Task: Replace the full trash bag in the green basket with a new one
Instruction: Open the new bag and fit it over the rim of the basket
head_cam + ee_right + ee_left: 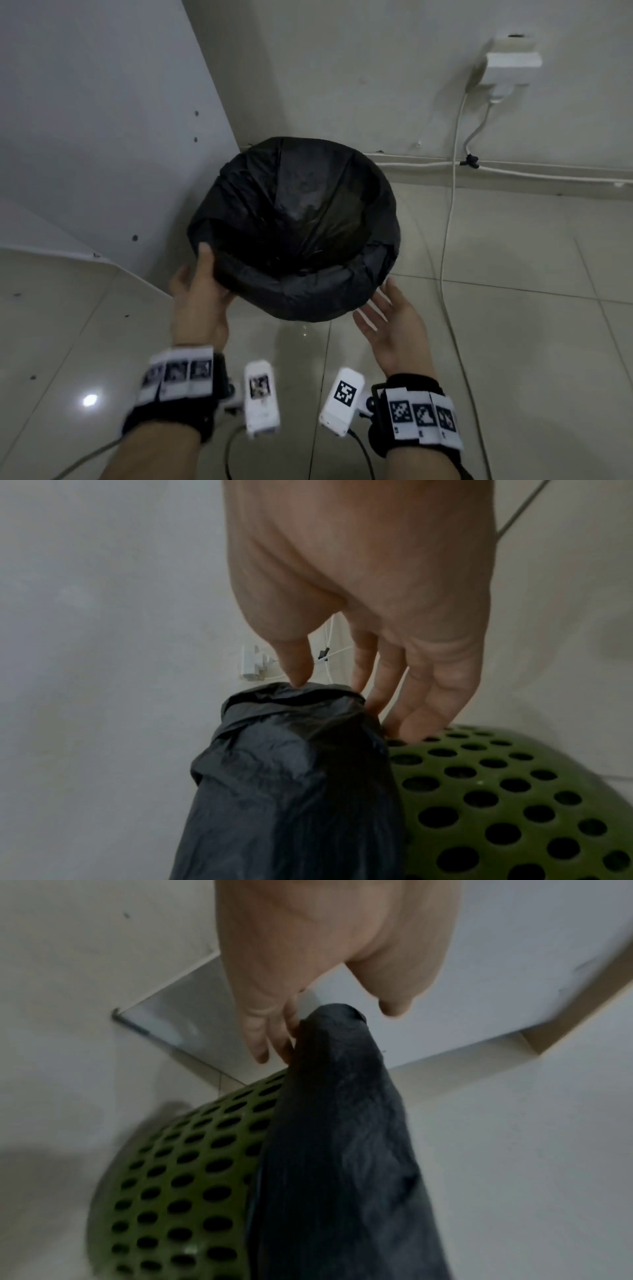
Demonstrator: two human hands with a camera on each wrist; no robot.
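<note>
A black trash bag (301,212) lines the round basket on the tiled floor, its edge folded down over the rim. From above the bag hides the basket. The wrist views show the green perforated basket (178,1191) (514,804) below the fold of the bag (342,1150) (291,791). My left hand (215,274) (334,1031) holds the left rim, thumb over the top and fingers against the fold outside. My right hand (376,301) (349,707) is at the near right rim with straight fingers. Its thumb touches the bag's edge and its fingertips rest on the basket wall.
A white cabinet panel (102,120) stands close on the left of the basket. On the back wall is a socket with a plug (507,68), and a white cable (448,222) runs down across the floor on the right. A small wet patch (301,329) lies before the basket.
</note>
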